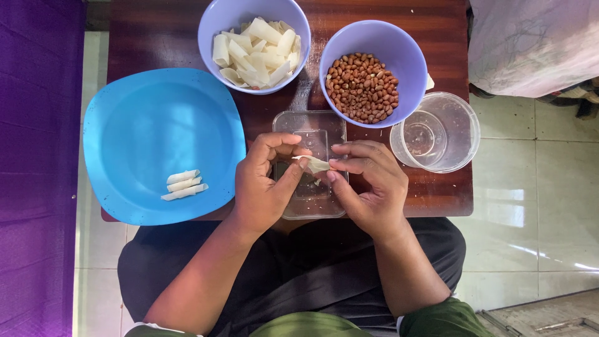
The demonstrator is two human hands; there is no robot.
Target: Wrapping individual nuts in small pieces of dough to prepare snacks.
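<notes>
Dark trousers and both forearms fill the near edge of my view, and from there the hands meet over the desk (pixel 449 200). Between them sits a pale wrapper (pixel 316 165), pinched from both sides: left hand (pixel 265 181) closed on its left end with thumb and forefinger, right hand (pixel 368 181) closed on its right end the same way. Its long axis runs left to right, tilting slightly down toward the right hand, and both hands are equally near (neither has the better hold, as far as I can judge). I think something is tucked inside it, but the fingers hide that. Under it lies a clear tray (pixel 310 128). Beyond stand a wrapper bowl (pixel 215 15) and a peanut bowl (pixel 409 59), with a clear tub (pixel 465 134) to the right. Three rolls (pixel 183 185) lie on a blue plate (pixel 150 125) left of the left hand.
</notes>
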